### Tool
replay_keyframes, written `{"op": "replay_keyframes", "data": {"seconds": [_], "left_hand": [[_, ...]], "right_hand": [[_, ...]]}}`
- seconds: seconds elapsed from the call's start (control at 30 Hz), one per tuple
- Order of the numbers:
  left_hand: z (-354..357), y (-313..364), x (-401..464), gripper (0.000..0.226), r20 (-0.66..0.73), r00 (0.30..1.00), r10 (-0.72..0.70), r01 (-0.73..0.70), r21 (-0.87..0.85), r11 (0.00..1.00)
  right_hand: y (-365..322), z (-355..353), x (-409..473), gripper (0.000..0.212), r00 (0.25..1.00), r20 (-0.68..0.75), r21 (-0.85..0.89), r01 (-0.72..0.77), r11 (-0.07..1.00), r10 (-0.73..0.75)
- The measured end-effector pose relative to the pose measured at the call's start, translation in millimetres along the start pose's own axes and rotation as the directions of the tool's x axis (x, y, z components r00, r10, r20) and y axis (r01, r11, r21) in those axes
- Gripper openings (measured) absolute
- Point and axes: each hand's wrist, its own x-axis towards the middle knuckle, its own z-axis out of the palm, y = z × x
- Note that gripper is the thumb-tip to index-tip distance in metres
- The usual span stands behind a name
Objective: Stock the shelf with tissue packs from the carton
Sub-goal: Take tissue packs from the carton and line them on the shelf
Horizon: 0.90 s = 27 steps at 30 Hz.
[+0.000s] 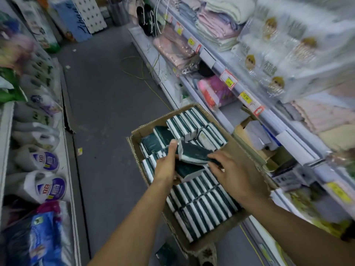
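In a narrow shop aisle with a grey floor [107,104], a person reaches both bare arms into an open brown cardboard carton [194,244] that stands on the floor against the right-hand shelving. The carton is packed with dark green and white plastic-wrapped tissue packs [201,206], most standing on edge in tight rows, with a few lying loose and tilted near the middle. The left hand [167,162] has its thumb raised and pressed against one loose tilted tissue pack [194,150]; its other fingers curl under the pack's near end. The right hand [234,173] lies over the same pack's opposite end, fingers bent around its edge, so both hands grasp it just above the rows. White metal shelves [255,120] on the right carry folded pastel towels [217,27], clear-wrapped bundles of white tissue [288,60] and yellow price tags [245,96]. On the left, a low shelf holds white handled detergent jugs with purple labels [46,185]. A thin yellow cord [142,73] loops across the floor beyond the carton.
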Motion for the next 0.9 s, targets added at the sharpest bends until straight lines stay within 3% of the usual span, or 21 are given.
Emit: {"op": "replay_keyframes", "data": {"seconds": [0.03,0.1,0.2,0.27,0.33,0.4,0.47,0.53,0.8,0.9], "left_hand": [[1.0,4.6,-14.5,0.067,0.027,1.0,0.008,-0.008,-0.007,1.0],[2.3,10.5,-40.2,0.05,0.074,0.996,0.039,-0.035,-0.05,0.998],[2.8,15.5,-76.5,0.026,0.144,0.979,0.145,-0.137,-0.067,0.988],[4.5,14.5,-98.8,0.027,0.209,0.944,0.256,-0.246,-0.073,0.967],[8.9,13.5,-124.8,0.031,0.282,0.892,0.354,-0.344,-0.085,0.935],[15.6,13.5,-149.8,0.033,0.334,0.843,0.421,-0.418,-0.085,0.905],[24.1,14.8,-174.4,0.034,0.363,0.811,0.459,-0.463,-0.081,0.882],[33.2,16.4,-198.3,0.036,0.385,0.781,0.492,-0.51,-0.06,0.858],[85.9,17.4,-292.0,0.027,0.478,0.626,0.617,-0.691,-0.028,0.722],[116.4,7.6,-335.5,0.029,0.508,0.558,0.657,-0.756,-0.015,0.654]], "right_hand": [[-9.0,-8.8,-11.2,0.022,0.996,-0.041,-0.059,0.075,0.995,-0.077],[-23.1,-25.3,-30.7,0.024,0.984,-0.117,-0.108,0.12,0.987,-0.133],[-49.3,-47.8,-56.8,0.039,0.976,-0.212,0.152,-0.013,0.988,0.045],[-66.9,-62.9,-71.8,0.059,0.92,-0.19,0.448,-0.229,0.864,0.343],[-81.5,-83.8,-84.9,0.066,0.825,-0.077,0.652,-0.383,0.654,0.56],[-89.0,-104.8,-100.8,0.036,0.798,0.002,0.76,-0.394,0.518,0.603],[-92.4,-123.0,-118.7,0.017,0.774,-0.013,0.809,-0.364,0.461,0.633],[-94.3,-142.8,-135.3,0.014,0.732,-0.085,0.856,-0.294,0.426,0.676],[-116.4,-247.2,-211.9,0.014,0.67,-0.297,0.937,0.065,0.344,0.681],[-117.4,-283.9,-255.6,0.026,0.676,-0.34,0.928,0.129,0.349,0.654]]}}
